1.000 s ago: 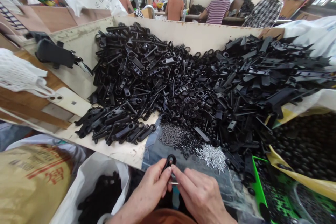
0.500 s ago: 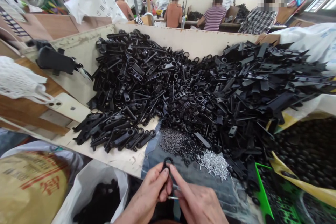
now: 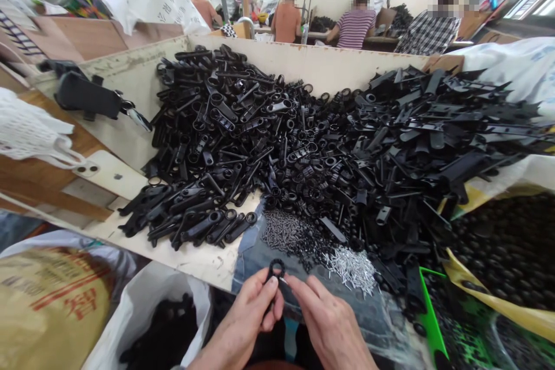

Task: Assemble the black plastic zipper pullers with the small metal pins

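Observation:
Low in front of me, my left hand [image 3: 254, 306] is closed on a black plastic ring-ended part [image 3: 276, 266], its ring standing above the thumb and the rest hidden by the fingers. Thumb and fingers of my right hand [image 3: 332, 312] pinch a small silvery metal pin [image 3: 282, 279], its tip right beside the ring. Whether the pin touches the ring I cannot tell. Just beyond my hands lie a pile of silver pins [image 3: 353, 269] and a heap of tiny grey pieces [image 3: 281, 231], on a dark cloth [image 3: 254, 266].
Black plastic parts [image 3: 243, 115] fill the large bin. Several long black parts [image 3: 195, 217] lie in a row at its front left. A white sack [image 3: 202, 295] stands left, a green tray [image 3: 429, 312] right. A phone [image 3: 113, 176] rests left. Several people sit beyond.
My right hand's fingertips have shifted, and the pin has come up from below the left hand to beside the ring. My left hand keeps its hold on the part.

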Available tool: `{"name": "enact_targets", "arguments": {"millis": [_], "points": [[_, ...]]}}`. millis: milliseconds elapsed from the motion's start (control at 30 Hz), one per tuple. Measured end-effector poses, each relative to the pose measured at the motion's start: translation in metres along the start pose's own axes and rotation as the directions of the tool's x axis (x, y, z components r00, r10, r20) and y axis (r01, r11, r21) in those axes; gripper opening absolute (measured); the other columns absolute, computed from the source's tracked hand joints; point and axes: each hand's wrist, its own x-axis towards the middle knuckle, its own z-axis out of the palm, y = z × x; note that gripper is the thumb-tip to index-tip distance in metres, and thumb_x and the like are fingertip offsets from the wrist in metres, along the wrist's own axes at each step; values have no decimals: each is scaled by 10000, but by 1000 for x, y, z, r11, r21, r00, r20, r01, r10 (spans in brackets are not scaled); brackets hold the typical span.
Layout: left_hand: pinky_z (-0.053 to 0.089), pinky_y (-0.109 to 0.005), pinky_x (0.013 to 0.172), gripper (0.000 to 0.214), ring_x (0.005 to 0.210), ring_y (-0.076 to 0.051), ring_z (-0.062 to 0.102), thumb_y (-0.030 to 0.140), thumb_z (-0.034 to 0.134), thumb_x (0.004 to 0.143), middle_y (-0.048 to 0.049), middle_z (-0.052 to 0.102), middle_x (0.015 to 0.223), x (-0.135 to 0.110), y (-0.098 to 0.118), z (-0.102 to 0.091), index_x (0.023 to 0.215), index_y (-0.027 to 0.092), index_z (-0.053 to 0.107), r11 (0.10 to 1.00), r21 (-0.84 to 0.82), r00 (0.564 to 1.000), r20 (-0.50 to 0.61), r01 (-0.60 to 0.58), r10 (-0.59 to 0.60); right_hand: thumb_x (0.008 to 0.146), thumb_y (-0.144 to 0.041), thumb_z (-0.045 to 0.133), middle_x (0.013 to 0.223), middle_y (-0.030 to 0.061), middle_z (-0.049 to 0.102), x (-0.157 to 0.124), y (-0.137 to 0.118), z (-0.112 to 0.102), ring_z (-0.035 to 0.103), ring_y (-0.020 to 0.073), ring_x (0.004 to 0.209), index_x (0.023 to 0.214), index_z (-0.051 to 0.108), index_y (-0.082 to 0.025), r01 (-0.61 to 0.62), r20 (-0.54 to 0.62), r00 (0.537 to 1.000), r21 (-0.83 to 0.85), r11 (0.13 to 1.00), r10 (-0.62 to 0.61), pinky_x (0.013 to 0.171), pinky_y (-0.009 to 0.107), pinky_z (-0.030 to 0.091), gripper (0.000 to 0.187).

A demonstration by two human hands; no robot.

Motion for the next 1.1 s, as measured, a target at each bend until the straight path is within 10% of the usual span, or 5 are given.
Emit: {"name": "enact_targets", "arguments": {"millis": [1100], "points": [[130, -209, 474, 572, 468, -38, 216, 619, 723, 824, 102, 480, 580, 1, -20, 3, 1123, 168, 537, 992, -119, 995, -79, 45, -55, 776, 27, 494, 915, 17, 794, 3, -6, 5, 763, 180, 584, 1360, 586, -249, -31, 305, 946, -243, 970, 107, 452, 241, 452, 653]]}}
